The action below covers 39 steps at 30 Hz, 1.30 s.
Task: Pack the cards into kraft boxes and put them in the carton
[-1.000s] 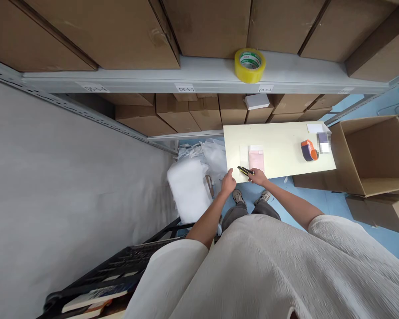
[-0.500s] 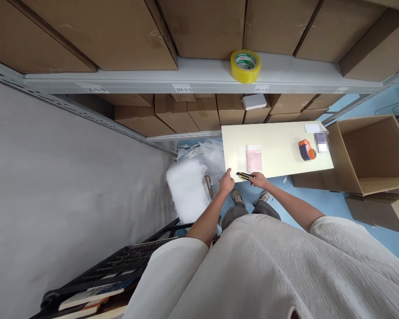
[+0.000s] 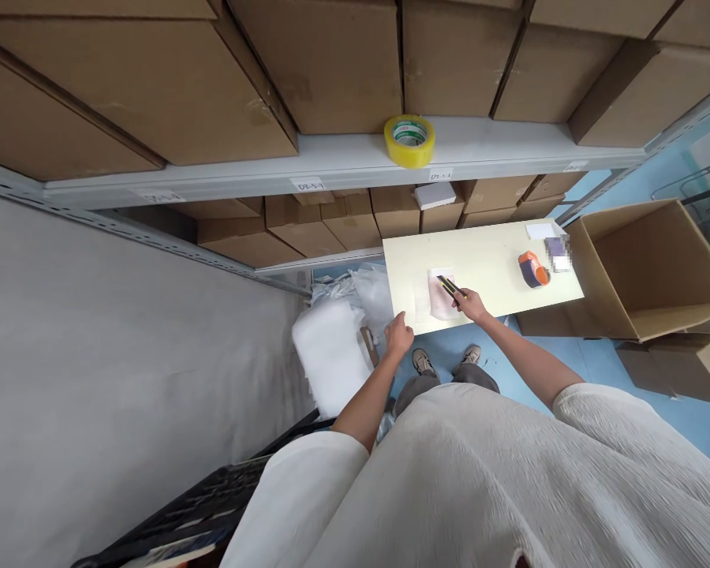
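My right hand (image 3: 470,304) is closed around a black and yellow box cutter (image 3: 450,289), its tip pointing up and left over a pale pink packet (image 3: 442,298). The packet lies flat near the front left of a cream tabletop (image 3: 491,264). A thin clear plastic flap (image 3: 420,304) spreads to the packet's left. My left hand (image 3: 400,334) rests at the table's front left corner with most fingers curled and one digit pointing forward. Whatever may be between its fingers is too small to make out.
An orange and purple tape dispenser (image 3: 533,270) stands on the table's right part. A yellow tape roll (image 3: 410,142) sits on the shelf edge (image 3: 343,154), before cardboard boxes (image 3: 343,71). White foam sheets (image 3: 331,359) lie left; a large open carton (image 3: 656,268) stands right.
My right hand has moved the box cutter forward from the table's front edge to above the pink packet. My left hand stays near the corner. The camera view has tilted and shifted slightly.
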Each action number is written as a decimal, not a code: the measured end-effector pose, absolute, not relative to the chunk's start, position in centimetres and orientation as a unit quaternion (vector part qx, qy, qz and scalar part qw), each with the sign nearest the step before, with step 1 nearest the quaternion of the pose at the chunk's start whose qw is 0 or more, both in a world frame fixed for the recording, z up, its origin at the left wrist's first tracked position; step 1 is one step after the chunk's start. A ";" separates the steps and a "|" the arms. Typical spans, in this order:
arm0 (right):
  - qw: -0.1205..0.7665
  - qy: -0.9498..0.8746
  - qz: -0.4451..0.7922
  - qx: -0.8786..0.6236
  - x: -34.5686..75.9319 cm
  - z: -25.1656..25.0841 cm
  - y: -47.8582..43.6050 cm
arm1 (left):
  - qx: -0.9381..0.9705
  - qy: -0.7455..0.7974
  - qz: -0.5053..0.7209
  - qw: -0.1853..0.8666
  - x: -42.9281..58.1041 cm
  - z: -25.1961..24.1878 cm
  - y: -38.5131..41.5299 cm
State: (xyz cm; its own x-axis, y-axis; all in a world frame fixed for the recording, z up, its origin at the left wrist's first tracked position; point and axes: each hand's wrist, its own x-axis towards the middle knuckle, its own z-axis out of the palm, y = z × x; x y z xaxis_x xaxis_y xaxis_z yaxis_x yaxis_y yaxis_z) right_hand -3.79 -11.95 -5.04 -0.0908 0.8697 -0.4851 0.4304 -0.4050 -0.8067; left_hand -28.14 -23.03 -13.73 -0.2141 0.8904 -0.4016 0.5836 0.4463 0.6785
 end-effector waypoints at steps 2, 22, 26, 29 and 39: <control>0.209 -0.499 0.540 -0.645 -3.2 -5.0 -11.9 | 0.496 0.764 0.188 0.368 -27.7 -13.2 -22.9; 0.296 -0.536 0.532 -0.585 9.2 0.4 -5.2 | 0.638 0.696 -0.010 0.329 -16.2 -10.8 -15.3; 0.330 -0.615 0.473 -0.537 12.8 4.0 0.2 | 0.630 0.699 -0.079 0.330 -14.7 -10.2 -13.4; 0.370 -0.672 0.397 -0.504 15.2 6.9 5.9 | 0.610 0.714 -0.112 0.324 -13.9 -9.9 -12.2; 0.279 -0.848 0.118 -0.435 17.0 13.2 23.3 | 0.568 0.753 -0.133 0.305 -12.0 -10.1 -11.4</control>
State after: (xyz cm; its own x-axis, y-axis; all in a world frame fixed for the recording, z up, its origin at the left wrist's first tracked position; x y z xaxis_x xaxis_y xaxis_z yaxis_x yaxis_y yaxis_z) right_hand 16.99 23.27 13.21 -0.4662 0.8037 0.3697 0.6721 0.5935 -0.4427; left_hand -11.99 -11.41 -10.07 -0.1684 0.7742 -0.6102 0.9363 0.3192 0.1466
